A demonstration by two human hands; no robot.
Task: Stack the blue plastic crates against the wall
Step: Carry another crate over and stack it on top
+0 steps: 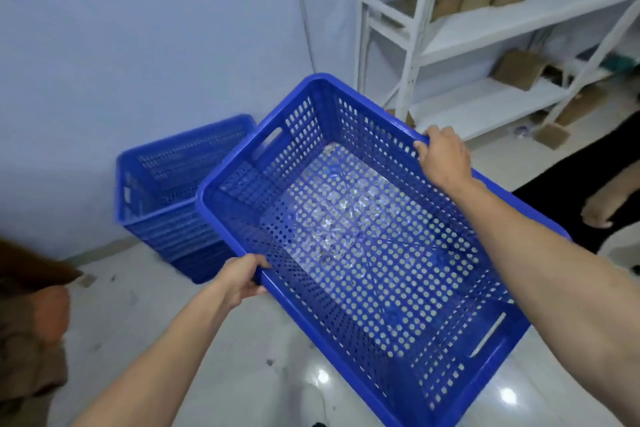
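Note:
I hold an empty blue perforated plastic crate [363, 246] off the floor, tilted, with its open top facing me. My left hand [242, 279] grips its near-left long rim. My right hand [443, 156] grips the far-right long rim. Behind its left corner a stack of blue crates [166, 191] stands on the floor against the pale wall [138, 45]; the held crate hides the stack's right part.
White metal shelving [485, 21] with cardboard boxes [519, 69] stands at the right against the wall. A person in dark clothes [588, 191] is at the right edge. A brown shape [31, 322] fills the lower left. The floor [242, 374] is glossy grey.

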